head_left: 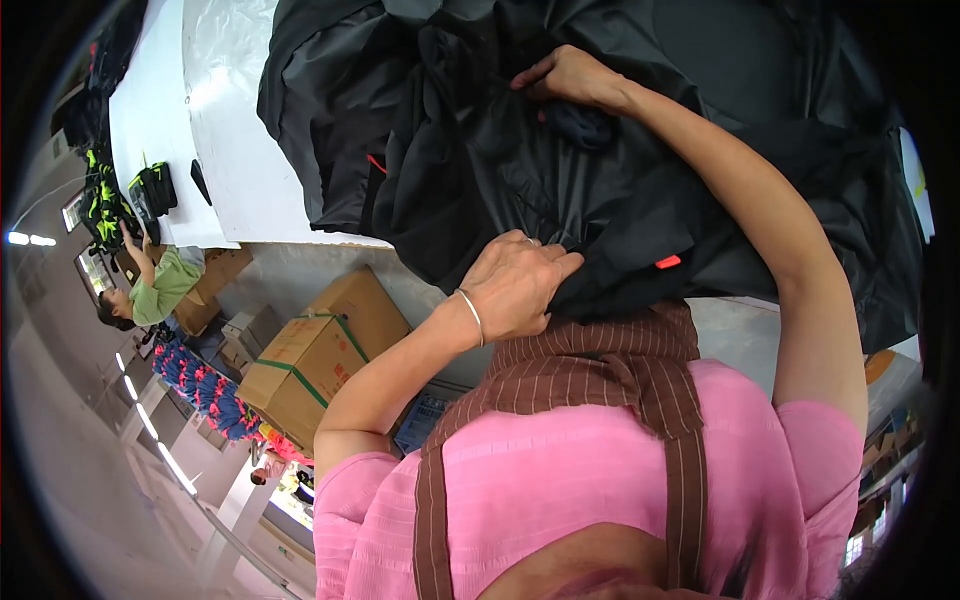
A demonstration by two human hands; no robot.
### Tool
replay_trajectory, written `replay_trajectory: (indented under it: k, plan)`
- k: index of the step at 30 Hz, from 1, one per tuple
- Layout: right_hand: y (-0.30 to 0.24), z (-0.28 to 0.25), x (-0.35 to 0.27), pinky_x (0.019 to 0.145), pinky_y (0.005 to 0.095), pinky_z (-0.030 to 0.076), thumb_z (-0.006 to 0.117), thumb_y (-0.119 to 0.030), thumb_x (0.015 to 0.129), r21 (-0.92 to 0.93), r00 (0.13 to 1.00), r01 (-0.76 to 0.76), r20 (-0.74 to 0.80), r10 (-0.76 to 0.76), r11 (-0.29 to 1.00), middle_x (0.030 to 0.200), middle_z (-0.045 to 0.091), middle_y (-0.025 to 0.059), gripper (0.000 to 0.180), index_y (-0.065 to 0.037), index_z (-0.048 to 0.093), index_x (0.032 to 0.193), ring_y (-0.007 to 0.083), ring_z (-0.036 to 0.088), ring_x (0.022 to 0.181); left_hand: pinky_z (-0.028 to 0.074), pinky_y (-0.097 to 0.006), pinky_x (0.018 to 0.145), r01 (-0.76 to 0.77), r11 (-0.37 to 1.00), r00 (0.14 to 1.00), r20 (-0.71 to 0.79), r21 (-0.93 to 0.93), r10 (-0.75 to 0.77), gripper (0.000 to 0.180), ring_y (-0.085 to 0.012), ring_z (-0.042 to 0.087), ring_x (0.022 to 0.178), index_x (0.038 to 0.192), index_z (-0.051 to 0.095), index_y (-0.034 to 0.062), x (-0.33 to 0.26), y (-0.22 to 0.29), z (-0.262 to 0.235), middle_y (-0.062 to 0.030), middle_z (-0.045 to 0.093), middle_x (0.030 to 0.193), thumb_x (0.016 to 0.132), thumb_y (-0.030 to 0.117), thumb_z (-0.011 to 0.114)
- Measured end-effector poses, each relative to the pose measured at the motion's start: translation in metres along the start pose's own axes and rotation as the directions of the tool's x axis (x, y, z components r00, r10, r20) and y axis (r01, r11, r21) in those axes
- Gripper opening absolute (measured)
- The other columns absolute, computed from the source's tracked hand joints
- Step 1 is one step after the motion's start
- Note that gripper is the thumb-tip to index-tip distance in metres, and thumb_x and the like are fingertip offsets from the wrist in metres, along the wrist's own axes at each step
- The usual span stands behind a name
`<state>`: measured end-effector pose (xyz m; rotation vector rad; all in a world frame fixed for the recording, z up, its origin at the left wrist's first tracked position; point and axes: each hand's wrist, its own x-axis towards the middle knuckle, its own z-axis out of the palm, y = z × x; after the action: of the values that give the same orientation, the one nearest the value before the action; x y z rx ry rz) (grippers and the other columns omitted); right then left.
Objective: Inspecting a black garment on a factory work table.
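Observation:
A large black garment [450, 170] of smooth, slightly shiny cloth lies crumpled over the table's near edge; its exact kind is hard to tell. A small red tag [668, 262] shows on its near side, and a thin red strip [376, 163] at its left. My left hand [515, 285], with a bangle at the wrist, has its fingers curled on the cloth at the near edge. Farther off, my right hand [580, 80] pinches a fold of the garment, fingertips partly lost in the dark cloth. Just below it sits a dark navy bunch of fabric [580, 126].
The white table [240, 130] runs away to the left, with black and lime pieces [152, 190] on it. A co-worker in green [170, 285] stands beside it. Cardboard boxes [300, 370] are stacked at my left, near a pile of blue and pink goods [205, 390].

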<state>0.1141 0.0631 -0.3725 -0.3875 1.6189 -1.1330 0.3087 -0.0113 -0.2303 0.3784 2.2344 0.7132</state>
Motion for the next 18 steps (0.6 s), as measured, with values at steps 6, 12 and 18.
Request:
replay_trajectory:
  k: [6,12,18]
  plan:
    - [0.007,0.0,0.005,0.077,0.0268,0.051,0.06,-0.007,0.081,-0.149,0.99,0.094,-0.089,-0.108,0.984,0.095,0.069,0.0095,0.024,-0.002,0.069,0.103,0.0139,0.066,0.074,0.046,-0.036,0.085,0.051,0.998,0.998,0.031,-0.024,-0.05,0.054,-0.0304,0.062,0.087,0.102,0.057,-0.0004,0.001,-0.008,0.015,-0.0129,0.063,0.091,0.052,0.007,0.075]
    - [0.013,-0.013,-0.025,0.078,0.0269,0.05,0.061,-0.014,0.082,-0.176,0.964,0.262,0.01,-0.265,0.949,0.092,0.069,0.009,0.023,-0.002,0.069,0.1,0.0152,0.065,0.08,0.043,-0.038,0.089,0.066,0.998,0.992,0.107,0.02,-0.068,0.057,-0.0307,0.06,0.092,0.107,0.052,-0.0002,0.011,-0.016,0.026,-0.0143,0.061,0.093,0.057,0.011,0.076]
    - [0.004,-0.016,-0.164,0.077,0.0334,0.051,0.068,-0.016,0.077,-0.432,0.937,0.224,0.341,-0.072,0.874,0.099,0.067,0.0128,0.024,-0.003,0.068,0.097,0.0254,0.066,0.085,0.042,-0.039,0.091,-0.005,1.0,0.983,0.183,-0.023,0.009,0.059,-0.0311,0.06,0.094,0.11,0.05,0.0001,0.012,-0.021,0.018,-0.0155,0.06,0.098,0.061,0.017,0.076]
